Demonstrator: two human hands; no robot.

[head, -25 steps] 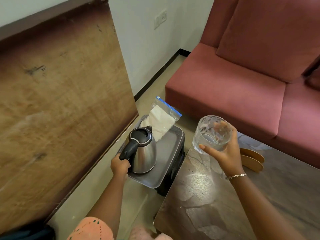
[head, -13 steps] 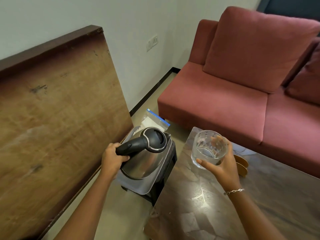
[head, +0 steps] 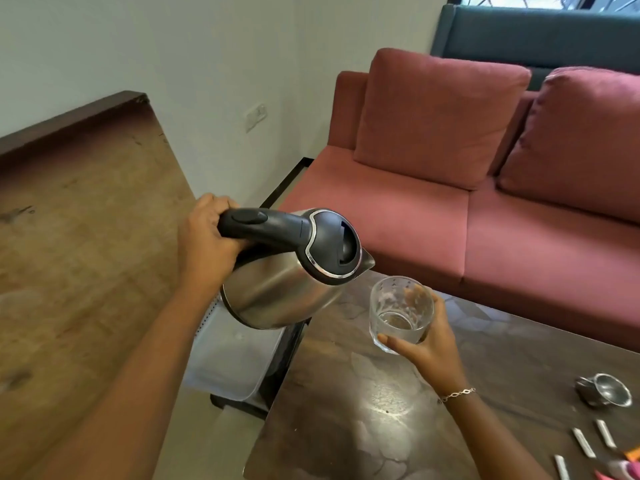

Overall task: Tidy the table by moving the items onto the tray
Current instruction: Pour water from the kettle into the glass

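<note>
I'm looking down on both hands, and the left hand (head: 207, 244) has its fingers wrapped tight round the black handle of the stainless steel kettle (head: 287, 271), which is up in the air and tipped to the right, spout low. That spout sits just above and left of the rim of a clear drinking glass (head: 401, 313), close to it, and I can't tell whether they touch. The right hand (head: 433, 348) cups the glass from the near right side, thumb across the near wall, fingers curled behind it and showing through; a thin bracelet (head: 457, 394) circles that wrist. The glass is held upright above the far left part of the dark stone-patterned table (head: 363, 410). I can't make out any water in it. Below the kettle, left of the table's edge, the grey tray (head: 228, 362) rests on a low black stand, its visible part bare. On the table's right side I see a small metal strainer (head: 604, 393) and, nearer, three white sachets (head: 583, 441) lying apart, with something pink and orange cut off at the corner. A red sofa (head: 450, 209) stands beyond the table, and a worn wooden board (head: 76, 237) fills the left.
</note>
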